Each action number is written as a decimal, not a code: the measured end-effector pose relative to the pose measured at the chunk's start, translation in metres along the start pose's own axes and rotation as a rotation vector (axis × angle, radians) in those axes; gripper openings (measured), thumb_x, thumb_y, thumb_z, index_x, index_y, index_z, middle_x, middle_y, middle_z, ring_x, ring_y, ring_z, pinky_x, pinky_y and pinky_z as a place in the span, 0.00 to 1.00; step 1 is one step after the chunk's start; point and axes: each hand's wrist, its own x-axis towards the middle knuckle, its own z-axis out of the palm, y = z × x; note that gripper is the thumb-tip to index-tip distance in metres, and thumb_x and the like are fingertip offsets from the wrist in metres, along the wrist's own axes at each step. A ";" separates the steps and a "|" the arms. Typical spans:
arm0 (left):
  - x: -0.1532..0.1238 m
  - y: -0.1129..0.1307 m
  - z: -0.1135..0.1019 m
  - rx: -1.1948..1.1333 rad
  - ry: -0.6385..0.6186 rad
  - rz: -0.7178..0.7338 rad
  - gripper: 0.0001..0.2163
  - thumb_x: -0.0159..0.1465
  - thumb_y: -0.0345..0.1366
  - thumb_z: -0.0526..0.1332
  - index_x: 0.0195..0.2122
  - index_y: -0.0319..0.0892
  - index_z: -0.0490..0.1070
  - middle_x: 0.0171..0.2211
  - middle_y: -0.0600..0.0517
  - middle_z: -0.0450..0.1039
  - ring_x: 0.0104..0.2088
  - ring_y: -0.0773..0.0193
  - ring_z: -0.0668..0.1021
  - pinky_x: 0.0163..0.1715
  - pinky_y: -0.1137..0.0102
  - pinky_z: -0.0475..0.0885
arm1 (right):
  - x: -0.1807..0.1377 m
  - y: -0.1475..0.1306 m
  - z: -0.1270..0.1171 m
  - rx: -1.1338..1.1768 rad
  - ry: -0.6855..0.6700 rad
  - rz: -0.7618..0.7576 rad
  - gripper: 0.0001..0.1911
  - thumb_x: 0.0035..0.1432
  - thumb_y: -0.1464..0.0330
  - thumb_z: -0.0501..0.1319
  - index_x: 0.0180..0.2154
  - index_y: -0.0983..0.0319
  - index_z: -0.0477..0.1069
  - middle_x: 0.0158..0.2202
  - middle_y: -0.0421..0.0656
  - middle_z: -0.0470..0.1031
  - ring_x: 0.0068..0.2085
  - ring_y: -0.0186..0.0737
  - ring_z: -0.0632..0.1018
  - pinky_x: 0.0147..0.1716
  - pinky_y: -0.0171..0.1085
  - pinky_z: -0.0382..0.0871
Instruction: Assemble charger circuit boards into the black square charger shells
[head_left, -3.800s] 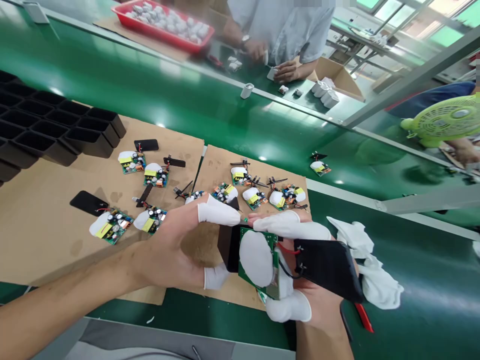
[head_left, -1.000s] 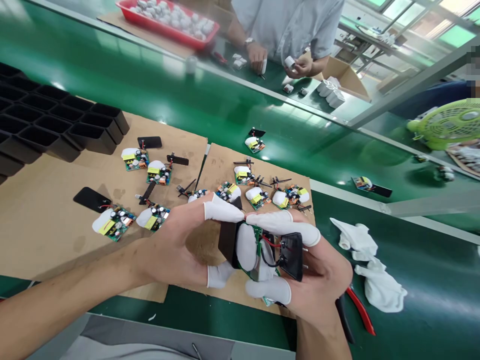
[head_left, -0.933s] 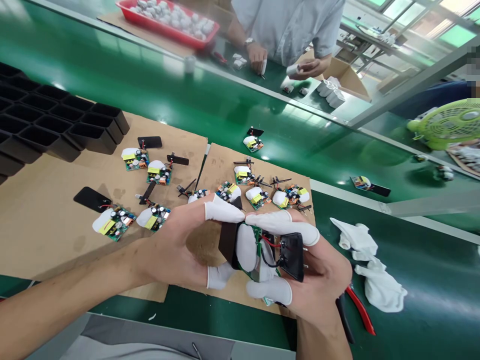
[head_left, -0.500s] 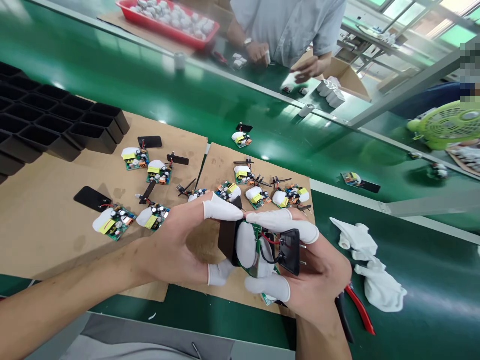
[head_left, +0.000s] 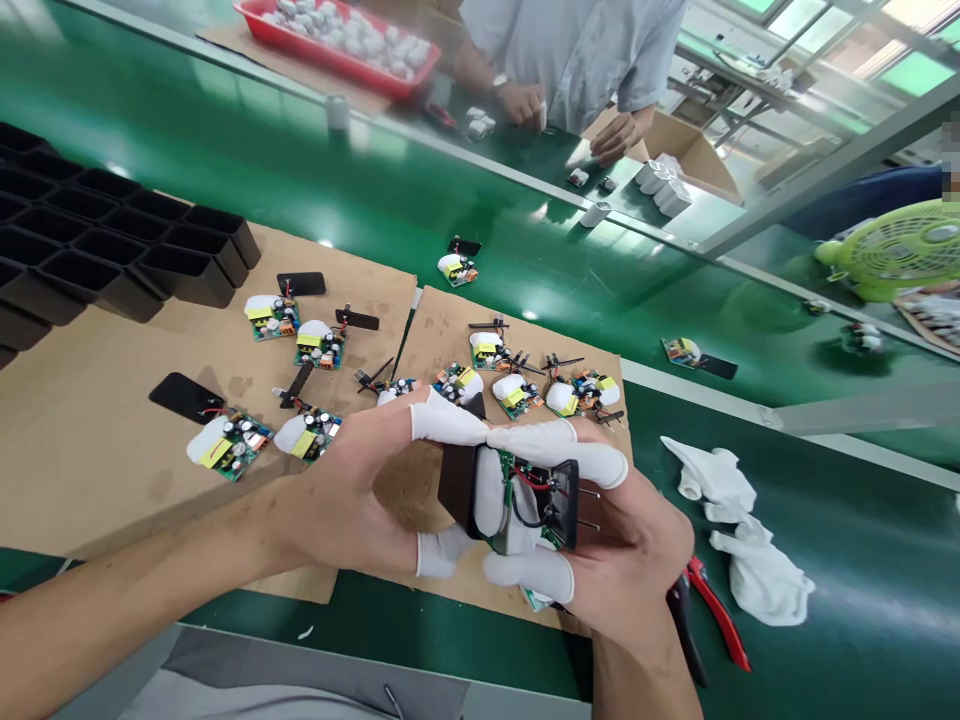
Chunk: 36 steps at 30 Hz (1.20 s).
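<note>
My left hand (head_left: 367, 480), white cots on its fingers, is closed round a black plastic housing (head_left: 456, 485) whose open end faces right. A green circuit board (head_left: 511, 500) with white filler blobs sits partly inside that opening. My right hand (head_left: 630, 530), also in finger cots, grips the circuit board by its top and bottom edges. Red and black wires run from the board to a black plug cap (head_left: 564, 505), its metal pins pointing right. Another board lies partly hidden below my right fingers.
Several wired boards (head_left: 229, 445) lie on cardboard (head_left: 90, 440). Black housings (head_left: 180, 265) stand in rows at left. Red-handled pliers (head_left: 716, 610) and white cloths (head_left: 765, 575) lie right. Boards (head_left: 457, 268) sit on the green belt (head_left: 390, 215); a co-worker (head_left: 577, 60) works beyond.
The circuit board and plug cap have shifted left, the board deeper into the housing, with my right hand following. Boards on the belt have moved left. The co-worker's hand has shifted slightly.
</note>
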 end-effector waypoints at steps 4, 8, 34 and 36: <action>0.001 0.002 -0.003 0.029 -0.024 -0.033 0.33 0.58 0.31 0.81 0.65 0.50 0.77 0.49 0.46 0.86 0.44 0.48 0.88 0.46 0.54 0.86 | -0.001 0.003 0.000 -0.035 -0.011 0.009 0.38 0.53 0.65 0.88 0.64 0.51 0.83 0.52 0.48 0.86 0.48 0.55 0.86 0.44 0.48 0.84; 0.001 0.001 -0.004 0.029 -0.022 -0.026 0.34 0.59 0.32 0.80 0.66 0.53 0.77 0.50 0.45 0.85 0.44 0.46 0.87 0.44 0.51 0.86 | 0.001 0.006 0.000 -0.051 -0.033 0.009 0.37 0.51 0.65 0.89 0.62 0.50 0.84 0.56 0.48 0.83 0.55 0.56 0.83 0.53 0.51 0.84; 0.024 0.027 -0.044 0.400 0.481 -0.228 0.24 0.59 0.33 0.77 0.56 0.47 0.74 0.50 0.50 0.82 0.50 0.55 0.86 0.55 0.59 0.83 | -0.006 -0.008 0.025 -0.585 -0.613 0.416 0.20 0.56 0.72 0.76 0.35 0.55 0.64 0.42 0.39 0.74 0.40 0.44 0.77 0.38 0.41 0.70; 0.007 0.040 -0.051 0.396 0.506 -0.253 0.25 0.60 0.34 0.77 0.57 0.48 0.74 0.51 0.49 0.83 0.51 0.53 0.87 0.56 0.59 0.84 | -0.010 -0.005 0.035 -0.680 -0.641 0.410 0.24 0.55 0.70 0.76 0.33 0.55 0.58 0.41 0.39 0.72 0.40 0.45 0.76 0.37 0.41 0.68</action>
